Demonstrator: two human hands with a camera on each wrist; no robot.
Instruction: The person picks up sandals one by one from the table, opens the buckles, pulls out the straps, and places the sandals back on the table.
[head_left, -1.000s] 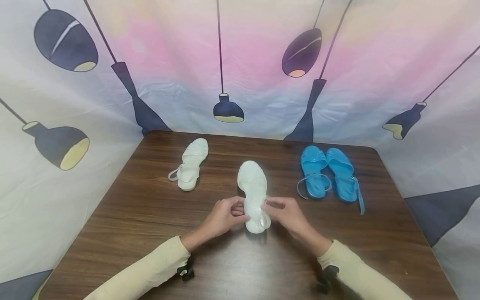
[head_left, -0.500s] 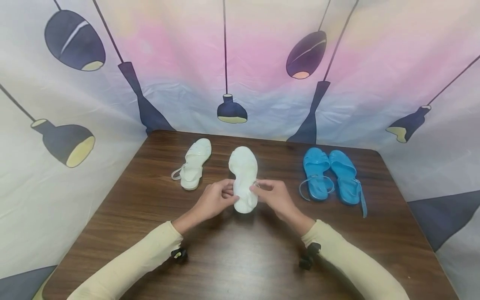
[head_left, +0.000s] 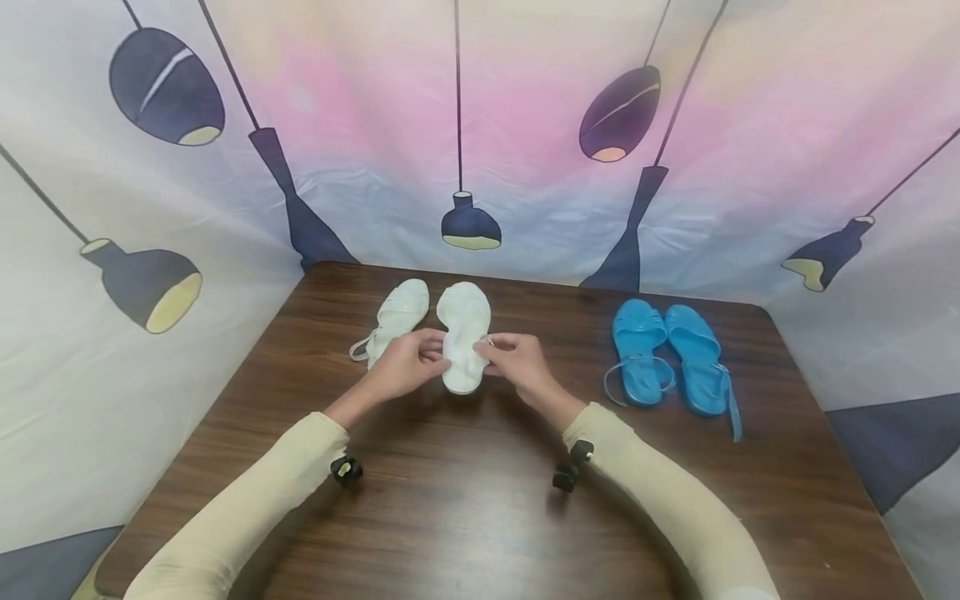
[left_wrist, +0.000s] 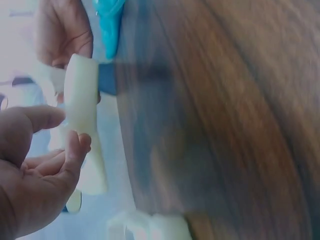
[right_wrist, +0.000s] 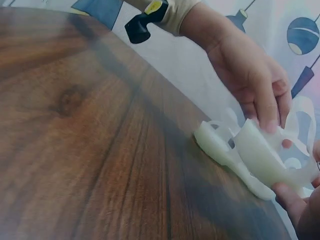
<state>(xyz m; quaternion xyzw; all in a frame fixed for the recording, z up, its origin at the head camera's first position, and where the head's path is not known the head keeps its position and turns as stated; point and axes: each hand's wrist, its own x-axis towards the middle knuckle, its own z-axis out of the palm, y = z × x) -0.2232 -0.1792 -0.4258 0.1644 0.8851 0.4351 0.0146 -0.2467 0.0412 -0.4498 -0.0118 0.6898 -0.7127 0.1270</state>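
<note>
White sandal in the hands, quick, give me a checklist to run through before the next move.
1. Two-handed grip: ok. The left hand and right hand pinch the held white sandal from either side.
2. Resting on the table: not ok. It is held above the surface.
3. Toe direction: ok. It points to the far edge, roughly like the second white sandal.
4. Room between the white sandals' heels: cannot tell. The left hand hides the second one's heel in the head view.
5. Blue sandals out of the way: ok. They lie to the right, apart from both hands.
</note>
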